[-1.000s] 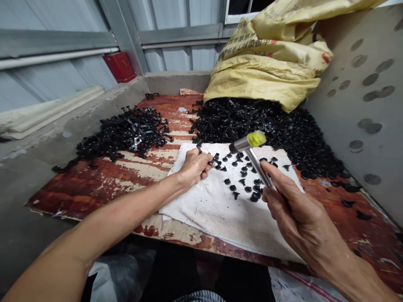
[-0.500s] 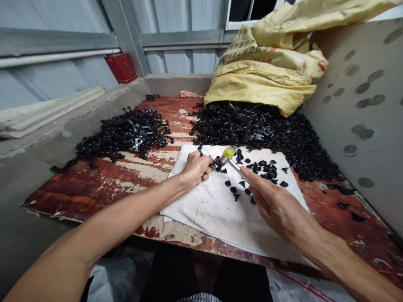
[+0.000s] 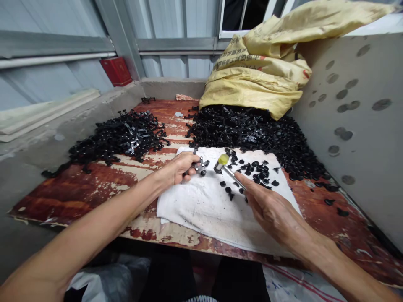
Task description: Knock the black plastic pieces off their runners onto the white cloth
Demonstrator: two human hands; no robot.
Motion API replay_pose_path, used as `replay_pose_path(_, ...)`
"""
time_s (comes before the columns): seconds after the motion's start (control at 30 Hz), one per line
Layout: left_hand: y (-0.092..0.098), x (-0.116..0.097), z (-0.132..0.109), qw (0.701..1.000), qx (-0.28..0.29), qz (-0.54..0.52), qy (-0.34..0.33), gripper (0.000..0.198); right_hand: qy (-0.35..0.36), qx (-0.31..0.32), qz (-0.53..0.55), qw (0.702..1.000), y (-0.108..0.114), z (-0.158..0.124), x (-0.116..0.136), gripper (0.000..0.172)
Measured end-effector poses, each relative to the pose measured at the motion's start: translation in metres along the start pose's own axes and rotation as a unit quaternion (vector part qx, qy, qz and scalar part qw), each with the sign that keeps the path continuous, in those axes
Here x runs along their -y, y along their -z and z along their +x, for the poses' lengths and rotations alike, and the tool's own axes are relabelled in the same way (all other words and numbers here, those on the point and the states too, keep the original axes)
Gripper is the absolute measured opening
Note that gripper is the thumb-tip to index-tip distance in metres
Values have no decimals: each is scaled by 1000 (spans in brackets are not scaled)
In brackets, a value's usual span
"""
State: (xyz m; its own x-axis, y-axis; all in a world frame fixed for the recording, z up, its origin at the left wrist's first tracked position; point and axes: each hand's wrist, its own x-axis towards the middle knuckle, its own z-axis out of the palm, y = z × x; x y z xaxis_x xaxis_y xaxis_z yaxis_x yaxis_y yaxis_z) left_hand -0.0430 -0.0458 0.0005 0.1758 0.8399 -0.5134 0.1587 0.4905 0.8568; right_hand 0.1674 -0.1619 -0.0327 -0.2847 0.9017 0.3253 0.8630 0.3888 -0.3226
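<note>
My left hand (image 3: 182, 167) is closed round a small black part with several arms and round knobs (image 3: 203, 166), over the left side of a white cloth (image 3: 195, 214). In my right hand (image 3: 267, 201) is the metal handle of a mallet (image 3: 223, 161), its head showing a yellow-green face on top and a dark face below. The mallet head hangs just right of the held part, apart from it. Loose black round-headed pieces (image 3: 258, 171) lie scattered on the cloth around and beyond the mallet.
A heap of black parts (image 3: 122, 136) sits on the worn red-brown board (image 3: 107, 188) at left. Behind the cloth, a larger black heap (image 3: 245, 126) spills from a yellow woven sack (image 3: 248, 90). A spotted pale panel (image 3: 352, 126) stands at right; a red box (image 3: 116, 71) rests on the ledge.
The mallet head has come away from the held part, leaving a gap between them. My left hand has shifted left with the part, which now shows more fully. The whole view has turned slightly.
</note>
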Motion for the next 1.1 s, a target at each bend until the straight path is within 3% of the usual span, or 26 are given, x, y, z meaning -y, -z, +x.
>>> replay_pose_path(0.17,10,10,-8,991,56,100,-65,23,-43,14,0,999,0,-8,-10,53)
replay_pose_path(0.33,12,15,-7,961,101,211,-146,23,-125,1,115,985,8,-22,-14,47)
replay_pose_path(0.4,10,11,-9,951,122,233,-160,22,-172,-8,196,965,9,-24,-10,47)
replay_pose_path(0.5,1,3,-19,928,197,257,-186,19,-236,-17,317,919,10,-19,3,45)
replay_pose_path(0.6,-11,0,-34,890,286,288,-206,17,-258,7,400,880,12,-6,16,32)
replay_pose_path(0.67,-17,3,-41,869,315,312,-221,15,-267,34,467,843,12,1,23,30)
replay_pose_path(0.73,-18,10,-44,872,288,314,-241,9,-276,43,538,795,8,3,29,29)
replay_pose_path(0.87,-14,25,-42,911,144,255,-290,9,-297,-5,634,714,-2,-2,36,29)
replay_pose_path(1.1,-7,33,-43,899,156,258,-317,16,-303,-22,681,666,-8,-1,46,31)
